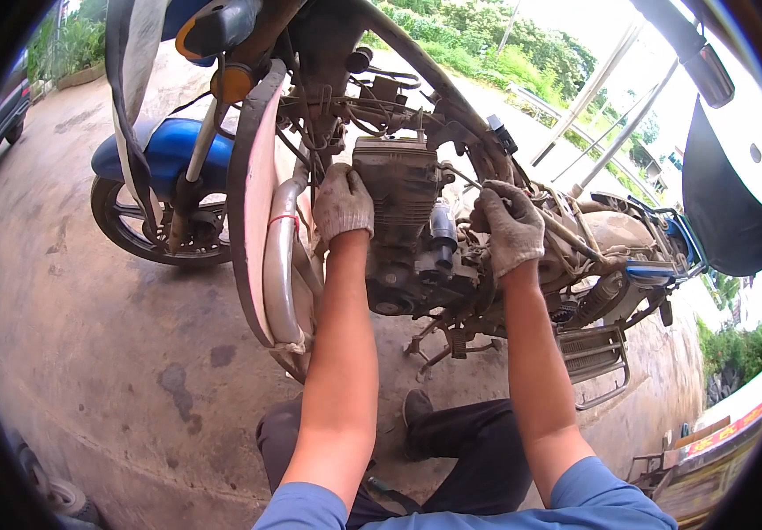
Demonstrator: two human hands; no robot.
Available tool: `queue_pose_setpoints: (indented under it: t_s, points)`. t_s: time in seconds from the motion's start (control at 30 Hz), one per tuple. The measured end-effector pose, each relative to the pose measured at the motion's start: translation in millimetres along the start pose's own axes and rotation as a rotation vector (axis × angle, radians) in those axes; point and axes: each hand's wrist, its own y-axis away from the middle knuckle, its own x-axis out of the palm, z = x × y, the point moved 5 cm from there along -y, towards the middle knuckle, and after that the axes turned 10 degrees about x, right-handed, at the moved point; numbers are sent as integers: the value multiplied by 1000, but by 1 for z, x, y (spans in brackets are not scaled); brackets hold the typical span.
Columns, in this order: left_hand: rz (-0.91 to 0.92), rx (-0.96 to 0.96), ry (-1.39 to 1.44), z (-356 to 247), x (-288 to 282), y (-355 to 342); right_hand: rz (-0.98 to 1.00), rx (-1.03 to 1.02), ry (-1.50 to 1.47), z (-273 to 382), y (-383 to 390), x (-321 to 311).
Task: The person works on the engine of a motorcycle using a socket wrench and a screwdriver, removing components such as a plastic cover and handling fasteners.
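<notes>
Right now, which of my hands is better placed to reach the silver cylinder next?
Probably the right hand: it's closer to the cylinder, while the left hand is across the engine.

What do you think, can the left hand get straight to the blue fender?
Probably not straight across: the pink panel and silver bar stand between the left hand, beside the engine, and the blue fender. It would likely need to go around.

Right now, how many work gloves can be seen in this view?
2: the left glove is on the left hand, at the engine's left side; the right glove is on the right hand, to the engine's right.
</notes>
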Motion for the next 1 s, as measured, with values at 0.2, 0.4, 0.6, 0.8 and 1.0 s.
queue_pose_setpoints:
  t_s: [0.2, 0.4, 0.6, 0.8, 1.0]
  points:
    - [-183, -116, 339, 0, 6, 31, 170, -650, 648, 10, 32, 94]
    - [-173, 119, 211, 9, 8, 29, 229, -580, 918, 1, 28, 126]
    - [-70, 250, 331, 16, 11, 18, 266, -587, 983, -4, 47, 149]
    - [69, 186, 262, 41, 23, 6, 171, -502, 931, -11, 57, 157]
    - [6, 128, 120, 1, 10, 21, 84, 112, 219, -39, -11, 90]
